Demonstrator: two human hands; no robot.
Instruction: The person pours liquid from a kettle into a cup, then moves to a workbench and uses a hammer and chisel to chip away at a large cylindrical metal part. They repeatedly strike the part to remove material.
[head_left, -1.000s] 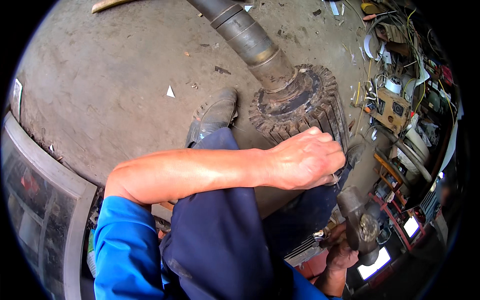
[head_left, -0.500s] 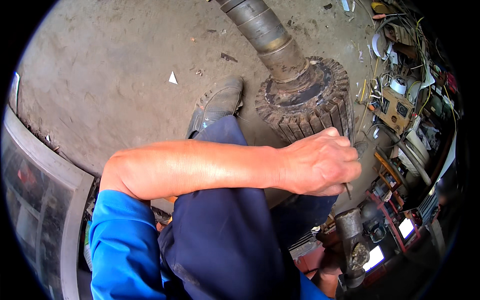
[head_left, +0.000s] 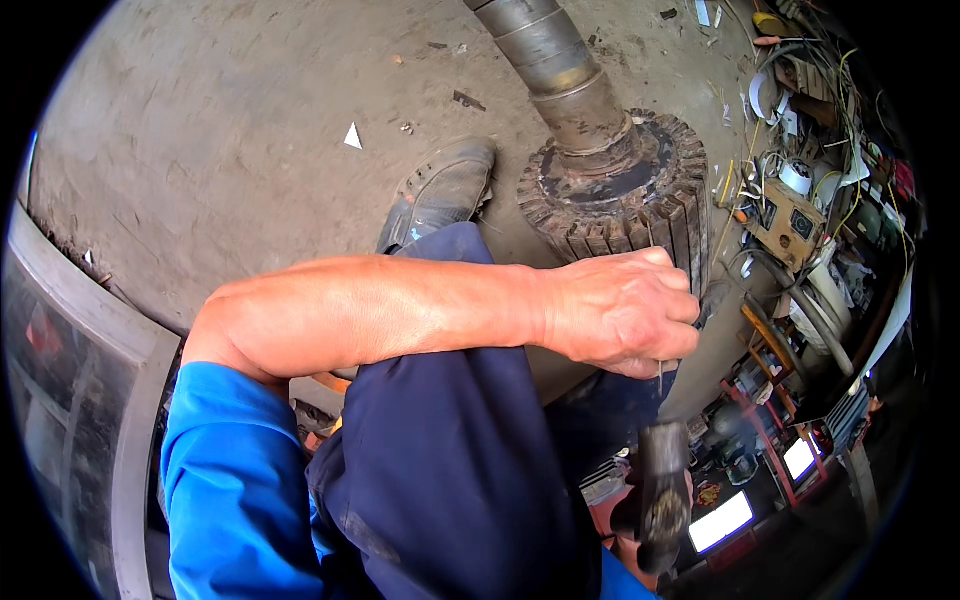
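Note:
My left hand (head_left: 632, 312) is closed around a thin metal rod (head_left: 660, 372), whose ends show above and below the fist. It lies across my knee, against the near side of a slotted motor rotor (head_left: 625, 205). The rotor's stepped steel shaft (head_left: 558, 70) leans up toward the far edge. Below the left fist is a hammer (head_left: 662, 480), its blunt head close to the rod's near end but apart from it. My right hand (head_left: 626, 550) is in shadow at the lower edge, on the hammer's handle; its fingers are mostly hidden behind the hammer head.
My shoe (head_left: 440, 190) is planted on the dusty concrete floor left of the rotor. A white scrap (head_left: 353, 136) lies beyond it. Cables, a wooden block (head_left: 785, 222) and clutter line the right side. A grey-framed glass panel (head_left: 95, 330) stands at the left.
My left fist has shifted a little left along the rotor, and the rod stands more upright in view. The hammer has moved left, under the rod's end. The view has shifted slightly.

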